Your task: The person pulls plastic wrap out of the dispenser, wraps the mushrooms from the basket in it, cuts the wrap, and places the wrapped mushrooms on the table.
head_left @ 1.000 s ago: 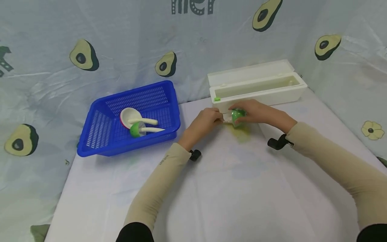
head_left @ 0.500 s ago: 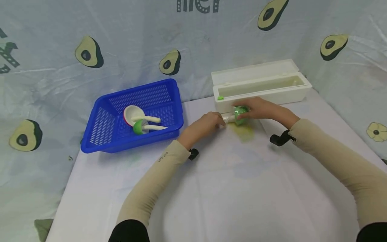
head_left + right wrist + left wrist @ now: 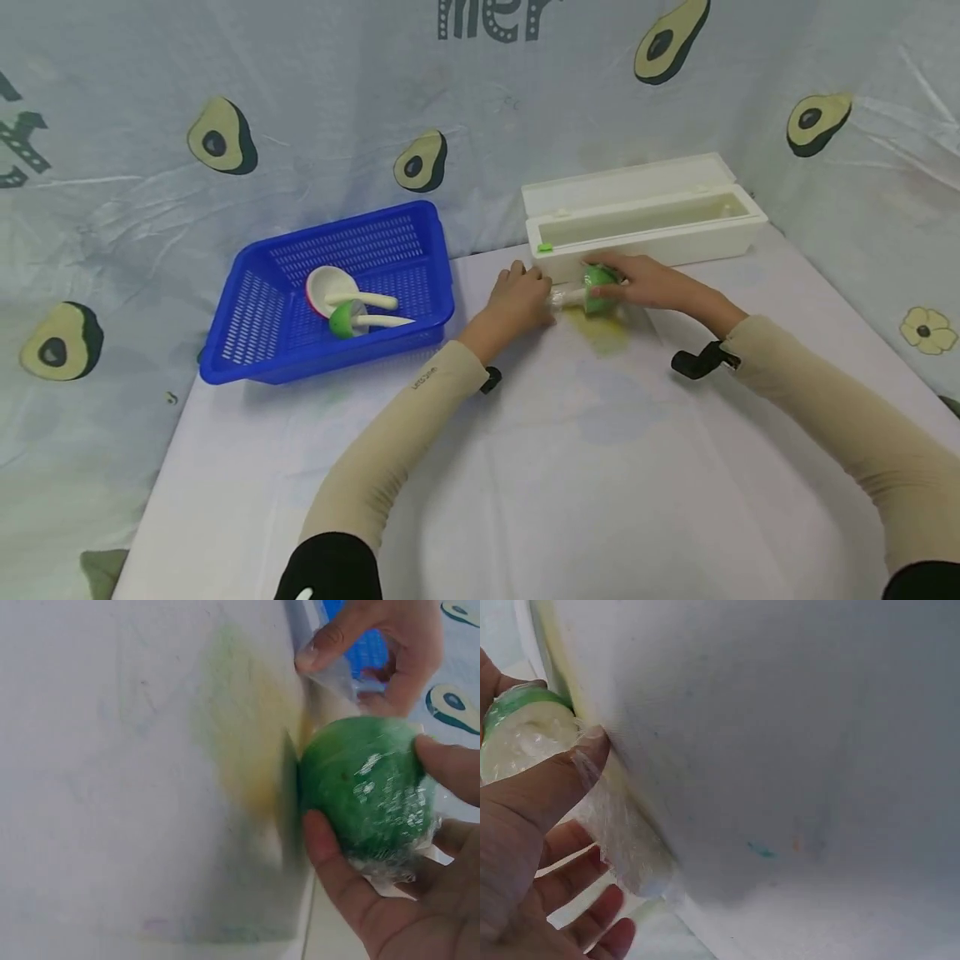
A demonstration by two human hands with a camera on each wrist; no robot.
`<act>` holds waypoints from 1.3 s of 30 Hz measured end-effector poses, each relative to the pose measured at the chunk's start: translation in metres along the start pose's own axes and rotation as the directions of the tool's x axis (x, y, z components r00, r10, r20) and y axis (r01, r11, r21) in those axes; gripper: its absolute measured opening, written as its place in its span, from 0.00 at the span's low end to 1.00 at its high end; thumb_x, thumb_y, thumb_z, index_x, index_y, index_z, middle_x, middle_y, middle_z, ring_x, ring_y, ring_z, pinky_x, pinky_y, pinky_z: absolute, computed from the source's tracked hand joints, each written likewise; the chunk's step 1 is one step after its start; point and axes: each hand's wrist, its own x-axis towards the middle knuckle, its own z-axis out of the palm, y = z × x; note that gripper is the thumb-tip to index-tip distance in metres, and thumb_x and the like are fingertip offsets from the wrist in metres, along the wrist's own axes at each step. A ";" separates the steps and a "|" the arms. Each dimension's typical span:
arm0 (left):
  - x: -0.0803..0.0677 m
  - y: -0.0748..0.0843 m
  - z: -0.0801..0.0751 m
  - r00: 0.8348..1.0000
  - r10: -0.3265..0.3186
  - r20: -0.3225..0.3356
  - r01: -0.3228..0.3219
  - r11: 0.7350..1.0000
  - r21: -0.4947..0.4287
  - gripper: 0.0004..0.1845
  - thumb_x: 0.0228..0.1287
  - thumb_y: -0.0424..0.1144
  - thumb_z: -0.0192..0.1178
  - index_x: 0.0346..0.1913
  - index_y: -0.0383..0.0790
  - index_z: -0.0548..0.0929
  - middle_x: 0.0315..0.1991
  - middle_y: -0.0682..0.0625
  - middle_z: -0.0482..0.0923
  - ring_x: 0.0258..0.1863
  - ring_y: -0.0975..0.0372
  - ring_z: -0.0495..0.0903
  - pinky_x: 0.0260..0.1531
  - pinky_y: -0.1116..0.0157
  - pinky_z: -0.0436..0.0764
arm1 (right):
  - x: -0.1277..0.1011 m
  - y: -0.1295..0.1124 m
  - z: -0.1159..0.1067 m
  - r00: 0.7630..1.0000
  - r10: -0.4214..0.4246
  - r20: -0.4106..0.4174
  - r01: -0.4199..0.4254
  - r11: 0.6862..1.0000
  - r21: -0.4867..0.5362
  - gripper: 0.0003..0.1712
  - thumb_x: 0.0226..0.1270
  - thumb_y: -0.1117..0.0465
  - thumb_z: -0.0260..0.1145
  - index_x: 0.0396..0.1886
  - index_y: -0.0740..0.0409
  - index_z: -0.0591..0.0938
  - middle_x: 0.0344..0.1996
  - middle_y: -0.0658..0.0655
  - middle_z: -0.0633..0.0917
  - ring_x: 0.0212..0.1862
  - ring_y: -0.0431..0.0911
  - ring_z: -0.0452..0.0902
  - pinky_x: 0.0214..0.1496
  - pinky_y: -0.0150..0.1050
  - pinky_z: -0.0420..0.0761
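A scoop with a round green head and a pale handle lies on the white table just in front of the white box, wrapped in clear film. My right hand grips the green head, fingers and thumb curled round it. My left hand pinches the film-covered handle between thumb and fingers. In the left wrist view the scoop's white inside faces the camera. Film is bunched under the head in the right wrist view.
The long white box stands open, its lid tipped back against the avocado-print cloth. A blue basket at left holds a white scoop and a green-headed scoop. A yellowish stain marks the table under the hands.
Both hands keep their hold on the wrapped scoop. My left hand has shifted slightly toward the box along the handle; the camera view has moved a little.
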 end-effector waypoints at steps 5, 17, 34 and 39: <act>-0.004 0.003 0.004 0.998 0.065 -0.025 -0.068 0.988 -0.138 0.19 0.71 0.42 0.65 0.54 0.34 0.73 0.51 0.42 0.79 0.49 0.49 0.81 0.48 0.55 0.80 | -0.006 0.000 0.002 0.998 0.057 0.009 -0.058 0.977 0.204 0.34 0.78 0.48 0.59 0.78 0.52 0.65 0.73 0.64 0.68 0.69 0.59 0.68 0.66 0.61 0.71; -0.013 0.009 -0.010 0.985 0.006 -0.174 0.000 0.999 0.032 0.05 0.74 0.34 0.56 0.47 0.39 0.73 0.43 0.48 0.78 0.32 0.51 0.84 0.25 0.54 0.81 | -0.011 -0.012 -0.003 0.994 0.004 0.114 -0.081 0.723 0.686 0.30 0.83 0.58 0.51 0.77 0.66 0.59 0.59 0.61 0.74 0.53 0.44 0.79 0.58 0.50 0.81; -0.019 -0.013 -0.013 0.993 0.093 -0.069 -0.113 0.907 -0.407 0.19 0.67 0.28 0.60 0.56 0.36 0.66 0.37 0.42 0.80 0.31 0.56 0.74 0.31 0.63 0.73 | -0.014 -0.021 -0.002 0.993 -0.029 0.116 -0.043 0.817 0.574 0.31 0.83 0.54 0.53 0.77 0.64 0.61 0.65 0.67 0.71 0.56 0.49 0.78 0.57 0.53 0.82; -0.020 -0.017 -0.015 0.994 0.103 -0.040 -0.110 0.895 -0.433 0.23 0.67 0.29 0.60 0.62 0.35 0.66 0.37 0.43 0.81 0.31 0.57 0.74 0.31 0.65 0.72 | -0.012 -0.021 -0.003 0.992 -0.049 0.116 -0.024 0.830 0.557 0.31 0.83 0.53 0.53 0.77 0.63 0.62 0.62 0.66 0.73 0.55 0.49 0.78 0.57 0.53 0.82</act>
